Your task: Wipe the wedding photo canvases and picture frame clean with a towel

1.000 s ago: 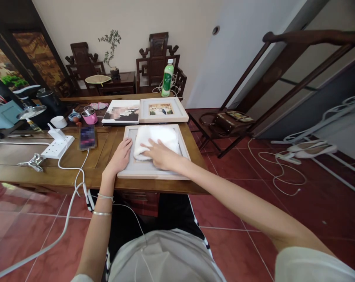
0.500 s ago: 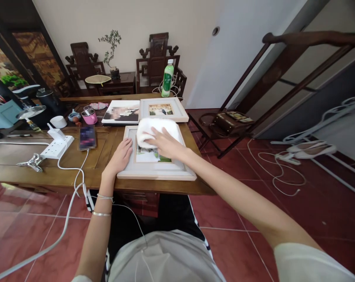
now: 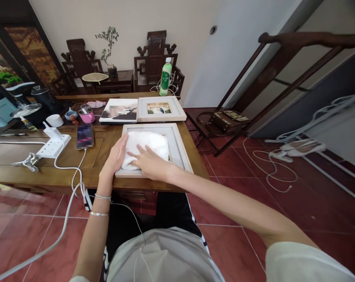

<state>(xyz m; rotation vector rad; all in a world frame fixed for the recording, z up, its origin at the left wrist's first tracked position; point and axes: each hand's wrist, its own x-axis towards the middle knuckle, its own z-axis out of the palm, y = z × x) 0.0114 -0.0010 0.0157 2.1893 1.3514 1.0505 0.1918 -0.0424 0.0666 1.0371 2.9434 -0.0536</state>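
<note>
A thick white cloth (image 3: 149,143) lies over the middle and left of a pale picture frame (image 3: 182,156), hiding most of the picture inside. My right hand (image 3: 152,162) presses flat on top of the cloth, fingers spread. Along the frame's left side rests my left hand (image 3: 117,154), its fingers stretched out and close to the cloth's left edge. The frame lies flat by the near edge of the wooden table (image 3: 102,172).
Behind are a second framed picture (image 3: 177,111), a photo panel (image 3: 118,113) and a green bottle (image 3: 165,78). To the left are a phone (image 3: 85,135), a power strip (image 3: 55,145) with cables, a pink cup (image 3: 87,115) and a metal object (image 3: 29,161). A chair (image 3: 224,113) stands right.
My right hand has moved the cloth left and toward me, from the frame's upper part to its lower left. My left hand stays at the left edge, turned more on its side.
</note>
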